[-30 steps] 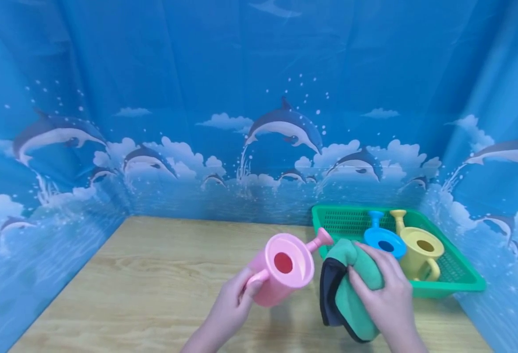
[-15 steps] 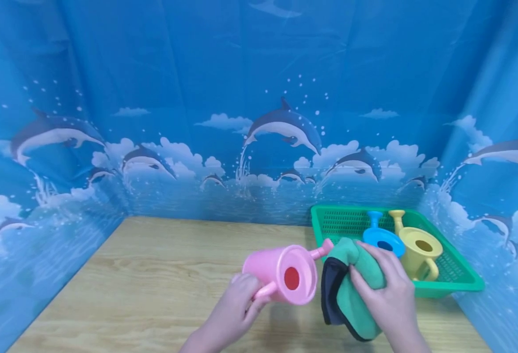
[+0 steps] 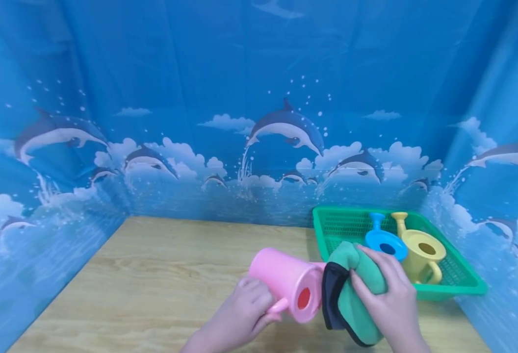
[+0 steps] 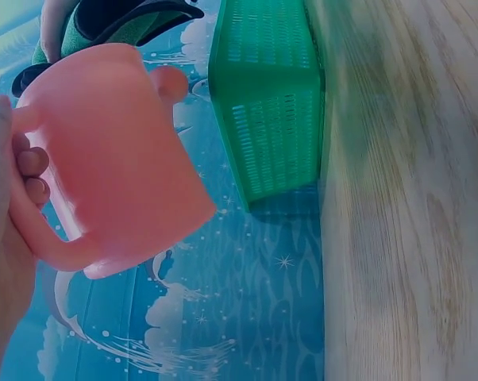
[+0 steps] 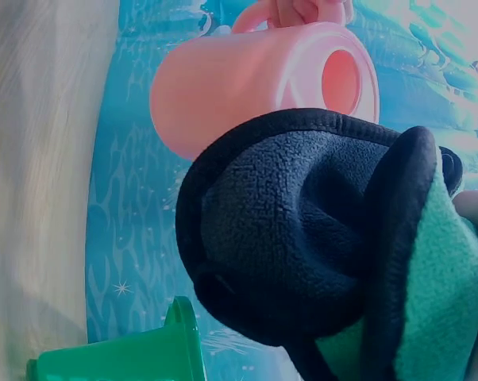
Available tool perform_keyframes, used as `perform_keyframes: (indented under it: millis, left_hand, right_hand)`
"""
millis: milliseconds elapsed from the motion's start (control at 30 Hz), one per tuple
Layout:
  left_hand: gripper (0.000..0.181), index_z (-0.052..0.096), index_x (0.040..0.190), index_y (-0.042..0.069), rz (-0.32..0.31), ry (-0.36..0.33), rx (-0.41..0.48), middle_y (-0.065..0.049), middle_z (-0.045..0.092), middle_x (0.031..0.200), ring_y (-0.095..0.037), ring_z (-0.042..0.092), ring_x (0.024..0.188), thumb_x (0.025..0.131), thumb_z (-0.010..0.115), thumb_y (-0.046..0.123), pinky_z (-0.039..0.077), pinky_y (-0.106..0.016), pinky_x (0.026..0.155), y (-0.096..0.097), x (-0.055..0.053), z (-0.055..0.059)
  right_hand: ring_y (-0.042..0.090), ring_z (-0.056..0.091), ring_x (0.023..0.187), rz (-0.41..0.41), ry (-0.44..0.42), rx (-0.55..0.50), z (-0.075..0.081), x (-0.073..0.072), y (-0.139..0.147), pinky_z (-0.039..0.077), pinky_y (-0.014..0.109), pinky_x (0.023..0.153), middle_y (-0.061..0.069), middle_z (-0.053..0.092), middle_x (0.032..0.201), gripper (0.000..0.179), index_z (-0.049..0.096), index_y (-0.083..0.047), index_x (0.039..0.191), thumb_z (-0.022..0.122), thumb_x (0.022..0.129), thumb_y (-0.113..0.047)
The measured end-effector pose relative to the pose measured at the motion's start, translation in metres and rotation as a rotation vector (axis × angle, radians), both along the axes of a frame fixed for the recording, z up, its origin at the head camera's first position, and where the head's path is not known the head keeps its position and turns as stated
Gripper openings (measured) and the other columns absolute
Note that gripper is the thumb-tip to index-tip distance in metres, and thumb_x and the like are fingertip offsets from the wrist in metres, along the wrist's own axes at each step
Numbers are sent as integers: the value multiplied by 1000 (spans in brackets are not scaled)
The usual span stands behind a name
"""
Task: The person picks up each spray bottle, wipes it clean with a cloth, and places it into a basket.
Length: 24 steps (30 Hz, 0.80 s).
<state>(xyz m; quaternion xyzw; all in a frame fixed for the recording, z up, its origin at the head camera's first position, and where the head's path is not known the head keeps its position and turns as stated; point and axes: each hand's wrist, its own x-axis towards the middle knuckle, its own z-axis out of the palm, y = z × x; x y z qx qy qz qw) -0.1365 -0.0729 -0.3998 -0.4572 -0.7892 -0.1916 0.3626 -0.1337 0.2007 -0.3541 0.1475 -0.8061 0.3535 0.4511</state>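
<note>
My left hand grips the handle of a pink watering can, its fingers curled through the loop in the left wrist view. The can is tipped well over, its red-centred top opening facing right and toward me. Bunched in my right hand is a green cloth with a dark grey side and black edging. In the head view the cloth sits right beside the can's top and hides most of its spout. Whether cloth and can touch, I cannot tell. The right wrist view shows the cloth in front of the can.
A green plastic basket stands at the back right of the wooden table. Inside it are a blue watering can and a yellow watering can. A blue dolphin-print curtain surrounds the table at the back and sides.
My left hand has turned the pink watering can from nearly upright to lying over, its opening now lower and closer to the cloth. The right hand and cloth have hardly moved.
</note>
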Motion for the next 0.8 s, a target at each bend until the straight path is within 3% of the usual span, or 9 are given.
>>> perform_keyframes:
  millis: [367,533,633,800]
  left_hand:
    - [28,56,83,21,14,66,-60,11,58,87,-5,55,85,99,46,41,44,-21,82,2,2,-1]
    - [26,57,84,22,7,39,-78,11,59,90,-5,54,87,99,49,42,44,-22,84,2,6,2]
    - [25,56,84,22,-3,37,-79,11,57,89,-6,52,86,99,49,41,44,-22,83,3,8,3]
    - [27,58,87,21,-1,65,-107,10,55,89,-8,50,85,99,48,43,42,-24,82,2,11,6]
  right_hand:
    - [-8,48,107,26,-18,89,14,4,-6,30,1,89,7,65,110,57,68,-18,119,80,65,0]
    - [15,60,94,-9,-41,263,33,5,-8,51,27,77,5,64,107,56,67,-21,118,81,66,-8]
    - [22,64,89,-8,-92,369,50,6,-11,53,43,66,3,65,106,52,67,-23,118,81,69,-14]
    - [19,64,87,58,-229,521,76,3,-16,52,38,64,-1,65,107,44,66,-25,117,79,75,-21]
